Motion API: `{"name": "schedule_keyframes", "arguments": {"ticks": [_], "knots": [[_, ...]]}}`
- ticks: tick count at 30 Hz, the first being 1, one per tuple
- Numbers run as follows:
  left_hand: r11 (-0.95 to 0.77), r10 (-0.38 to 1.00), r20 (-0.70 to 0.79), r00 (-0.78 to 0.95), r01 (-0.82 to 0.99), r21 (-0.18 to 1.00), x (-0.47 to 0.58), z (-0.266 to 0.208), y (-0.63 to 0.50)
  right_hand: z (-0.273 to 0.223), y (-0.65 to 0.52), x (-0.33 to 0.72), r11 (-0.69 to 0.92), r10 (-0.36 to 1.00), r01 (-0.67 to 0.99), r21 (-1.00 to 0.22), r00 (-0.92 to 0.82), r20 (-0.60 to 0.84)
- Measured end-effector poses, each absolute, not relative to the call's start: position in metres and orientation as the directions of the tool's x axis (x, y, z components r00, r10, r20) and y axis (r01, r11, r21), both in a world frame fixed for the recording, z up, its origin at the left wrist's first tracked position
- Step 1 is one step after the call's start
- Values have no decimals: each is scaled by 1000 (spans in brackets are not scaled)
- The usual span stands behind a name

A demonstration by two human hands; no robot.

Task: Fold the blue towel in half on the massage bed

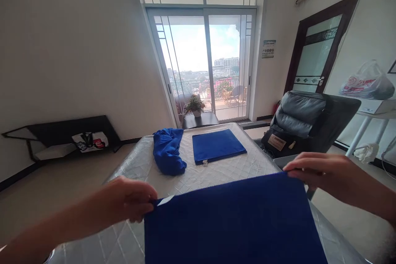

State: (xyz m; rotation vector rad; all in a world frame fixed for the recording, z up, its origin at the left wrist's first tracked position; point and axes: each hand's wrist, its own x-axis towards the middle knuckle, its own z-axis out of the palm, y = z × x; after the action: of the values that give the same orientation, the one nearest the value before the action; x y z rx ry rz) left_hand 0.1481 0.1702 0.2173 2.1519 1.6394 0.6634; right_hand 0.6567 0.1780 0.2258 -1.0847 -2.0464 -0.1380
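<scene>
A dark blue cloth (232,222) hangs stretched between my two hands, its lower part cut off by the bottom of the view. My left hand (134,199) pinches its upper left corner, beside a small white label (166,200). At the upper right corner, my right hand (320,169) grips the edge between thumb and fingers. Beyond it on the quilted, silvery-white surface (133,169) lies a flat blue cloth folded into a rectangle (218,145), with a white tag at its near edge. A crumpled blue cloth (168,152) lies to its left.
A black chair (300,115) with a dark bag (275,142) stands at the right. Behind the quilted surface, a small dark table (201,121) bears a potted plant (195,105), near the sliding glass door (204,66). A low black shelf (68,132) is at the left wall.
</scene>
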Motion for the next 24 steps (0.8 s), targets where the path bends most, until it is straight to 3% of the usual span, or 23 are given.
{"name": "schedule_keyframes", "arguments": {"ticks": [1,3,5,8,12,17,21,24], "knots": [[-232,926,-97,364,754,615,155,235,203,239,211,650,638,738,702,-315,-441,511],[-158,951,-93,296,721,675,172,270,272,267,279,632,487,854,791,-370,-343,392],[-129,991,69,111,729,672,192,298,336,294,344,613,376,893,848,-375,-222,393],[-206,916,377,-138,644,737,216,318,404,321,418,594,392,836,843,-369,-159,525],[-375,767,603,-219,611,697,226,293,448,314,475,591,427,753,838,-341,-120,647],[-439,718,696,22,790,428,225,183,464,216,507,603,396,797,835,-383,-106,595],[-435,815,530,233,851,295,232,74,454,99,504,617,357,868,826,-435,-121,482],[-417,867,366,338,894,162,232,26,445,31,494,628,357,896,786,-504,-135,423]]}}
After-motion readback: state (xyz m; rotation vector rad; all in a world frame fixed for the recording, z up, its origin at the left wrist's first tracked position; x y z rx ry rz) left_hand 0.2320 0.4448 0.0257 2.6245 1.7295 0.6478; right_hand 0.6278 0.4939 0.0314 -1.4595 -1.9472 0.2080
